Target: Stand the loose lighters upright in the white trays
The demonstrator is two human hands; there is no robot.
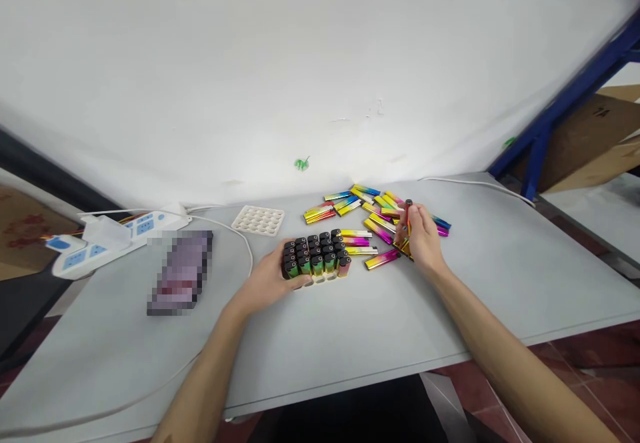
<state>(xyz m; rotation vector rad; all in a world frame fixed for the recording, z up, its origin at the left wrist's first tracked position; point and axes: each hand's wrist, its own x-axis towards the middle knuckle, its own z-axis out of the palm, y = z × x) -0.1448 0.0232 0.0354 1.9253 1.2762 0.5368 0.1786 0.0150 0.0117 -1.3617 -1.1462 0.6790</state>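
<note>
A block of black-topped lighters (315, 250) stands upright in rows in a white holed tray (320, 278). My left hand (270, 276) is closed round the left side of this block, thumb along the front. To the right, my right hand (420, 236) is closed on a slim piece with a dark top that looks like a lighter (409, 204); my fingers hide most of its body. Shiny multicoloured pieces, which look like metallic lighter sleeves (383, 258), lie scattered behind and beside the block. Some of them lie partly behind my right hand.
A second white holed tray (259, 220) lies behind the block. Left of it are a blurred-out dark object (181, 273) and a white power strip (120, 240) with cables. The wall borders the table's back, and a blue metal frame (537, 156) stands at right.
</note>
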